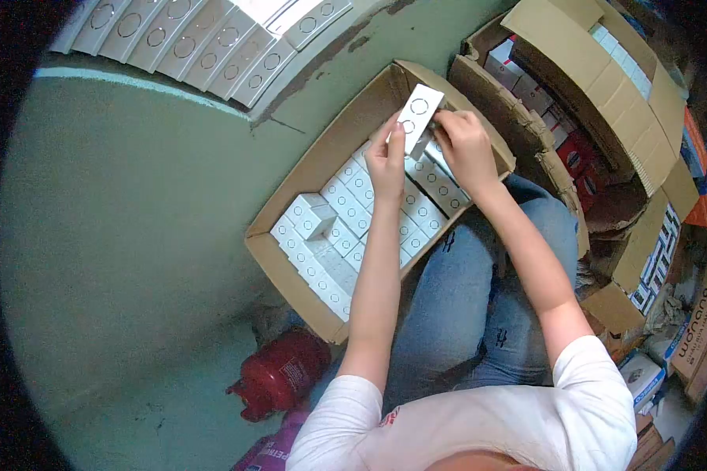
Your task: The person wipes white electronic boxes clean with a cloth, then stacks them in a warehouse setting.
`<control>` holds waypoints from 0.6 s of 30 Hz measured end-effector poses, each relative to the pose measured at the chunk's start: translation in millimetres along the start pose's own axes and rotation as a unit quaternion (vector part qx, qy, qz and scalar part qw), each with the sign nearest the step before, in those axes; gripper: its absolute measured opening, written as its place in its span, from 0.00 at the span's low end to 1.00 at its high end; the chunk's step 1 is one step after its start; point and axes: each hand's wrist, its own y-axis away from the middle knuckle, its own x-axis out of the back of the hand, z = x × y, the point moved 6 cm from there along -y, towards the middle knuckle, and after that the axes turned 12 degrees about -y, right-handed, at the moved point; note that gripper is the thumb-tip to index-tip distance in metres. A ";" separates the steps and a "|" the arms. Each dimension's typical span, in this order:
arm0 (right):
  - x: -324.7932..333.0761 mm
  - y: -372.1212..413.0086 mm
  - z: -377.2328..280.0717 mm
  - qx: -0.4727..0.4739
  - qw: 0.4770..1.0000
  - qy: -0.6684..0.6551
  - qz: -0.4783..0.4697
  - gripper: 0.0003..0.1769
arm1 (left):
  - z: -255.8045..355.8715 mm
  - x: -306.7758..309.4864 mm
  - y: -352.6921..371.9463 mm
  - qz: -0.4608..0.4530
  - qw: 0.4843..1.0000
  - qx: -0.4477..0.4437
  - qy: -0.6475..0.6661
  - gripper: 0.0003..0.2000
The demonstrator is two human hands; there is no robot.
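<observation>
Above the far end of an open cardboard carton [291,294], a white electrical box [421,104] with ring-shaped knock-out marks is held up and tilted. My left hand [386,161] grips its left side, the thumb lying along the face. Curled fingers of my right hand [465,149] close on its right edge; their tips are partly hidden. Rows of similar white boxes [346,200] fill much of the carton below. One box [310,216] sits higher than its neighbours on the left, next to a lower gap in the rows.
More such boxes stand in a row on a ledge [247,110] at upper left, above a green wall [133,188]. A red gas cylinder [287,373] lies near the carton's lower corner. Other open cartons [605,78] with packed goods crowd the right side.
</observation>
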 end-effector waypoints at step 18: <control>-18.8 7.2 20.9 -0.267 0.904 -0.245 -0.227 0.19 | -15.1 -2.5 5.0 0.017 0.994 0.091 0.065 0.19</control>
